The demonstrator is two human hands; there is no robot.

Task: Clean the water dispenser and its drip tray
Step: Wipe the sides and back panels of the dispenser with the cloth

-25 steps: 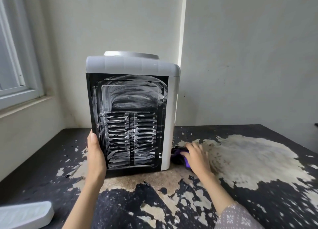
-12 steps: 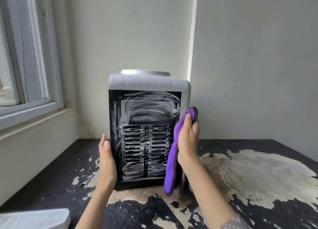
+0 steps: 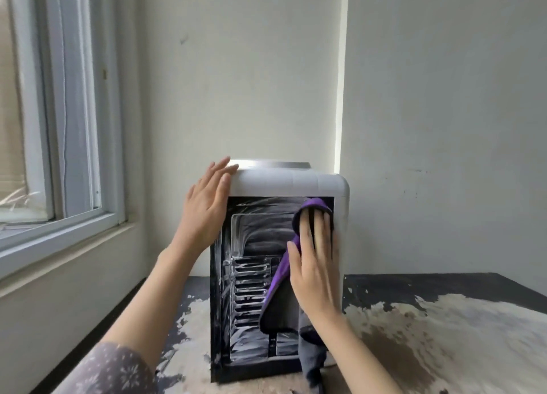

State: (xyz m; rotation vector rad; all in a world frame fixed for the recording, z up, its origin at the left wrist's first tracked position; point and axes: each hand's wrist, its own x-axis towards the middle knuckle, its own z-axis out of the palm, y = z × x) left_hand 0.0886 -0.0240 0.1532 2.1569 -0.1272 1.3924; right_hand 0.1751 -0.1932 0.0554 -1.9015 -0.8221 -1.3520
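The water dispenser (image 3: 291, 183) stands upright on a table (image 3: 444, 319) with peeling dark paint, its black louvred panel (image 3: 251, 275) streaked with white residue. The left hand (image 3: 205, 207) rests flat against the upper left corner of the casing. The right hand (image 3: 315, 263) presses a purple cloth (image 3: 279, 278) flat on the panel's upper right area; the cloth hangs downward. A window (image 3: 59, 112) is at left.

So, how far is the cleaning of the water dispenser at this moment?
Partly done. The black panel of the water dispenser is smeared all over with white streaks. In hand: the right hand presses the purple cloth flat near the panel's top right, while the left hand steadies the upper left edge. Left: wiping off the streaks. No drip tray is visible.
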